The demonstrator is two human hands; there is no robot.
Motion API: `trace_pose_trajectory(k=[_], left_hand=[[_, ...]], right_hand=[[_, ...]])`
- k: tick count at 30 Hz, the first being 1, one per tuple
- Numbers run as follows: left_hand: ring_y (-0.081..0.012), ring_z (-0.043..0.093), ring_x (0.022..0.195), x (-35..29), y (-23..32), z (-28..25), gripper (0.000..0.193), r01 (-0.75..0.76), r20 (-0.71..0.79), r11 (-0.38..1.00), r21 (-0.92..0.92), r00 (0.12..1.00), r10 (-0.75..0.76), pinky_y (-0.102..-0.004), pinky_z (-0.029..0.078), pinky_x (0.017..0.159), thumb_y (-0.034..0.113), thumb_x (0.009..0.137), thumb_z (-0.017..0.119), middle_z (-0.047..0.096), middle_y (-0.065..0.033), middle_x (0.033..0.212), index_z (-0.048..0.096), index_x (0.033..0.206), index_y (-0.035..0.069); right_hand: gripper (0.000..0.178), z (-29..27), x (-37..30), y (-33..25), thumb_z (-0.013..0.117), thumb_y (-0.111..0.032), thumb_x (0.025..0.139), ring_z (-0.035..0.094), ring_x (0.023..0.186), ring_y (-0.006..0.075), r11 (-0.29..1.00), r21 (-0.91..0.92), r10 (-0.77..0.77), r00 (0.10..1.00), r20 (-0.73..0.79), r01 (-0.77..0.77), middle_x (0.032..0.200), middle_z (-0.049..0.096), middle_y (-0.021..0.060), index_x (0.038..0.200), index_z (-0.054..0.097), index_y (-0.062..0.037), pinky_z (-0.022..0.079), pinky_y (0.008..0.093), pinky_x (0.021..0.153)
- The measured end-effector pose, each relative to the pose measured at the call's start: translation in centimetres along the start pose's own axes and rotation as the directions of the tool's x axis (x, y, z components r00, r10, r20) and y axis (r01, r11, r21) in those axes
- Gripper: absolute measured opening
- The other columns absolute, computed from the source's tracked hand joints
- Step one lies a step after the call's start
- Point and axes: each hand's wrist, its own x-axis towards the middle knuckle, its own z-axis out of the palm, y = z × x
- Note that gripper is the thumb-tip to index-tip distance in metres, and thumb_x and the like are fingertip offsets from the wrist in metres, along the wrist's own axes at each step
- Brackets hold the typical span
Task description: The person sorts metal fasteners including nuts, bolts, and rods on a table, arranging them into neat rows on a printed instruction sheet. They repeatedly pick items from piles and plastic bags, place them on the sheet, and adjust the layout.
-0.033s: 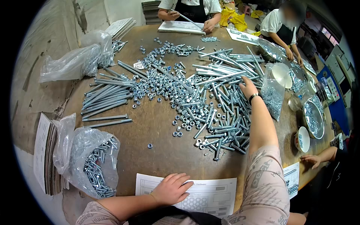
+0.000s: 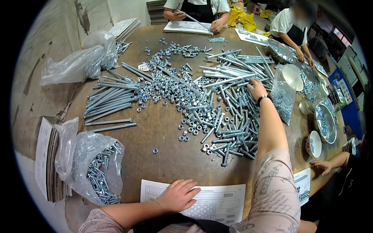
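Note:
My left hand [image 2: 178,196] lies flat with its fingers stretched out on a printed sheet [image 2: 229,200] at the near edge of the table. Farther off to the right, my right hand [image 2: 257,91], with a dark bracelet at the wrist, reaches in where the long bolts [image 2: 229,73] meet the shorter bolts [image 2: 237,103]. Its fingers curl down among the metal; what they pinch is too small to make out. Left of that hand spreads a heap of nuts [image 2: 167,83]. Long bolts [image 2: 110,99] lie in a bundle farther left.
A plastic bag of bolts [image 2: 101,171] stands at the near left beside stacked cards [image 2: 46,159]. Another filled bag [image 2: 283,101] is right of my right hand. Bowls [image 2: 313,144] and metal trays [image 2: 325,123] line the right side. Other people's hands [image 2: 216,25] work around the table.
My right hand has shifted very slightly forward among the bolts. My left hand stays where it was.

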Motion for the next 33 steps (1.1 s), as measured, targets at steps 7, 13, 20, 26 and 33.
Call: trace_pose_trajectory(k=[7,13,20,26,33], left_hand=[[-0.0267,0.050,0.107,0.0,-0.1,0.6,0.040,0.002,-0.027,1.000,-0.005,1.000,-0.002,-0.0391,0.039,0.090,0.028,0.072,0.064,0.054,-0.0098,0.113,0.058,0.107,0.009],[-0.0247,0.048,0.109,0.4,0.0,0.1,0.038,0.013,-0.012,1.000,0.007,1.000,-0.012,-0.0376,0.037,0.092,0.027,0.074,0.062,0.053,-0.0093,0.113,0.056,0.107,0.009],[-0.0261,0.049,0.108,0.1,-0.1,0.5,0.042,0.007,-0.023,1.000,0.003,1.000,-0.007,-0.0398,0.038,0.091,0.027,0.071,0.065,0.053,-0.0095,0.114,0.058,0.108,0.010],[-0.0268,0.049,0.108,0.4,0.1,0.0,0.042,0.019,0.004,1.000,0.006,1.000,-0.019,-0.0403,0.037,0.092,0.027,0.070,0.065,0.053,-0.0094,0.114,0.057,0.108,0.011],[-0.0283,0.048,0.109,0.4,0.5,0.0,0.041,0.019,-0.011,0.999,0.038,1.000,-0.019,-0.0420,0.037,0.092,0.026,0.071,0.065,0.053,-0.0106,0.113,0.058,0.107,0.009]], right_hand=[[0.051,-0.8,-3.2,-5.5,0.062,-0.038,0.079,0.057,0.097,0.0340,0.952,-0.158,0.214,0.939,-0.268,-0.262,0.119,0.047,0.0151,0.110,0.049,-0.0007,0.048,0.0419,0.081],[0.070,-0.8,-2.9,-5.4,0.052,-0.060,0.077,0.043,0.119,0.0268,0.932,-0.315,0.184,0.983,-0.025,-0.182,0.129,0.045,0.0122,0.127,0.046,-0.0112,0.038,0.0408,0.096],[0.062,-1.3,-2.9,-5.5,0.049,-0.061,0.078,0.042,0.118,0.0325,0.927,-0.348,0.200,0.970,0.137,-0.142,0.127,0.046,0.0142,0.120,0.054,-0.0159,0.037,0.0415,0.097],[0.050,-1.0,-5.4,-4.9,0.050,-0.052,0.080,0.045,0.113,0.0332,0.962,-0.244,0.144,0.986,0.088,-0.119,0.125,0.049,0.0105,0.120,0.054,-0.0224,0.037,0.0417,0.095],[0.040,-2.7,-12.4,-5.9,0.055,-0.044,0.078,0.051,0.096,0.0352,0.981,-0.196,0.000,0.999,0.047,0.009,0.109,0.055,0.0130,0.108,0.060,-0.0181,0.042,0.0409,0.086]])
